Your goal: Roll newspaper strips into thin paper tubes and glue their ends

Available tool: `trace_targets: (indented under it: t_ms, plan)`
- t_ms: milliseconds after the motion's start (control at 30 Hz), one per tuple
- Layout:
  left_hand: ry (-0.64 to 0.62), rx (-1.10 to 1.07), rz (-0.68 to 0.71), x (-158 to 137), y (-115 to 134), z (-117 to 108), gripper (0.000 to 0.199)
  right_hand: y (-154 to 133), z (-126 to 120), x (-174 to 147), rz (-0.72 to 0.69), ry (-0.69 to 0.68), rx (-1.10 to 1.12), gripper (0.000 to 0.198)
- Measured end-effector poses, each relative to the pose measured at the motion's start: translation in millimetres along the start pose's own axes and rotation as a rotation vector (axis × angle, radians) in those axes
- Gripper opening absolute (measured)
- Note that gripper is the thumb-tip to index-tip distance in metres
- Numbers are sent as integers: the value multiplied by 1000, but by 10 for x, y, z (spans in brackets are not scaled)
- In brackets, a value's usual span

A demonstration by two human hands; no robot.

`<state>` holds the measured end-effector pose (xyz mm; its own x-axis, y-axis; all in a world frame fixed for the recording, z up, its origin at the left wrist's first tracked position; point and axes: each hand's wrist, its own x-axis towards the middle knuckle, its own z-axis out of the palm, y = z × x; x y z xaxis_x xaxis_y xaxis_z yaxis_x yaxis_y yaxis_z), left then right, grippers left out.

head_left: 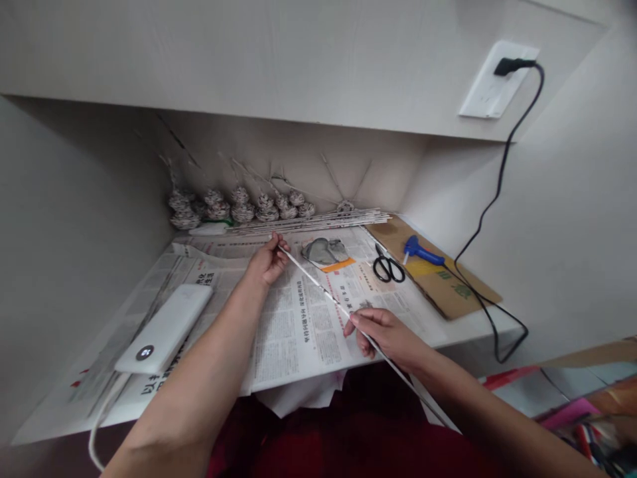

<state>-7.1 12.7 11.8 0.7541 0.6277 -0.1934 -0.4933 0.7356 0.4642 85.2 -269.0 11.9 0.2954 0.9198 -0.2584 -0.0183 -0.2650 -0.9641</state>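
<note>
A long thin rolled-newspaper stick (318, 284) slants across the view, from upper left to lower right. My left hand (271, 259) pinches its far end between thumb and fingers. Further down the stick, my right hand (381, 328) grips it, and the rest runs on under my right forearm. Both hands are above the newspaper sheets (293, 352) that cover the table. Behind them lies a bundle of similar paper sticks (308, 222). A row of woven paper gourds (243, 206) stands along the back wall, several with sticks poking upward.
Black-handled scissors (389, 268) lie right of the middle. Beside them a blue glue gun (422, 252) rests on cardboard (448, 292), its black cord (497, 192) running up to a wall socket (497, 79). A white power bank (166, 328) with a cable lies at left. A grey patterned piece (326, 252) lies mid-table.
</note>
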Motion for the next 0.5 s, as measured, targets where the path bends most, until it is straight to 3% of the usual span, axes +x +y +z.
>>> trace_targets:
  t_ms: [200, 367, 500]
  plan:
    - [13, 17, -2, -3, -16, 9, 26, 3, 11, 12, 37, 11, 14, 39]
    - [60, 76, 13, -1, -44, 29, 24, 0, 24, 14, -61, 89, -247, 31]
    - [70, 88, 19, -1, -63, 38, 23, 5, 48, 27, 7, 48, -291, 34]
